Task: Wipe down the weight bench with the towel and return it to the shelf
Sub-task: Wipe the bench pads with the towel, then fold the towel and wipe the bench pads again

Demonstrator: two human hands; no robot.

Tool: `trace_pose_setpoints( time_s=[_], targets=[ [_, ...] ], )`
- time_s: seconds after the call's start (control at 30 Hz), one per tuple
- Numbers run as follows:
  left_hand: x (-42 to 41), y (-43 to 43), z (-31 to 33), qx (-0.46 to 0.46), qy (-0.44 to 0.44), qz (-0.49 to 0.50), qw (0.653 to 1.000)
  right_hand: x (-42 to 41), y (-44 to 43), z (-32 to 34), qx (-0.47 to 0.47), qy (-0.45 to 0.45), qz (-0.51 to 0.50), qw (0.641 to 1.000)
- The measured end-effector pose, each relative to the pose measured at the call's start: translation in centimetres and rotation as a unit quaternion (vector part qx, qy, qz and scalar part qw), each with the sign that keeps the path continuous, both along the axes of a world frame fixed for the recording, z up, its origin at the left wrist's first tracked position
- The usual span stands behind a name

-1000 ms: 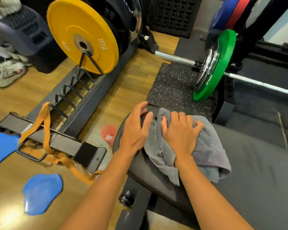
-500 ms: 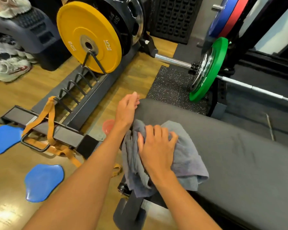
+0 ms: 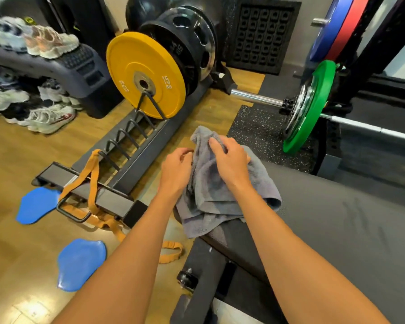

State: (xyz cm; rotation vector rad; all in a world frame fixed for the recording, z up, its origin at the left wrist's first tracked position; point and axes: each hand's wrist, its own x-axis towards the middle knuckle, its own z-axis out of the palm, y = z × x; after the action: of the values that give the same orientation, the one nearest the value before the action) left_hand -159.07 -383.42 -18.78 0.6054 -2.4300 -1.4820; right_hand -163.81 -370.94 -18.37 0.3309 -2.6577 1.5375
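A crumpled grey towel is bunched up over the left end of the dark grey weight bench. My right hand grips the towel's upper part, fingers curled into the cloth, lifting a fold. My left hand is beside it at the towel's left edge with fingers curled; whether it pinches the cloth is unclear. The towel's lower part hangs over the bench end. Faint streaks mark the bench pad further right. No shelf for the towel is identifiable in view.
A plate rack with a yellow 15 kg plate and orange strap stands left. A barbell with a green plate lies behind the bench. Blue pads lie on the wood floor. Shoes fill the far left.
The right hand stopped pressing the towel flat and now grips and lifts it at the bench end. The left hand left the bench edge and came to the towel. The view pulled back.
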Motion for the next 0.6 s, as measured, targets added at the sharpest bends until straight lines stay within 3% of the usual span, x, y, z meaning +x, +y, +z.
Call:
trace_pose_setpoints(
  time_s=[0.07,0.13,0.2,0.33,0.4,0.43,0.53,0.6],
  targets=[
    [-0.2,0.6,1.0,-0.037,-0.033,-0.035,0.998,-0.2,2.6,2.0,-0.163,-0.063,0.024,0.984],
    [-0.8,1.1,2.3,-0.094,-0.090,-0.092,0.987,-0.5,4.9,5.2,-0.309,-0.145,0.021,0.940],
    [-1.3,1.9,3.8,-0.162,-0.140,-0.125,0.969,-0.4,8.0,7.9,-0.398,-0.208,-0.005,0.893],
    [-1.8,5.6,7.4,-0.242,-0.041,-0.145,0.959,2.7,14.8,9.2,-0.416,-0.286,-0.149,0.851],
    [-1.7,8.1,9.9,-0.245,0.040,-0.153,0.957,3.5,15.8,11.2,-0.387,-0.292,-0.173,0.858],
    [-1.6,9.5,11.4,-0.214,0.084,-0.167,0.959,3.4,15.7,13.1,-0.380,-0.279,-0.169,0.865],
    [-0.9,13.8,17.1,-0.001,0.160,-0.231,0.960,0.4,14.4,19.4,-0.391,-0.204,-0.117,0.890],
    [-0.8,16.0,20.5,0.039,0.159,-0.256,0.953,-1.0,14.6,21.1,-0.348,-0.140,-0.098,0.922]
  ],
)
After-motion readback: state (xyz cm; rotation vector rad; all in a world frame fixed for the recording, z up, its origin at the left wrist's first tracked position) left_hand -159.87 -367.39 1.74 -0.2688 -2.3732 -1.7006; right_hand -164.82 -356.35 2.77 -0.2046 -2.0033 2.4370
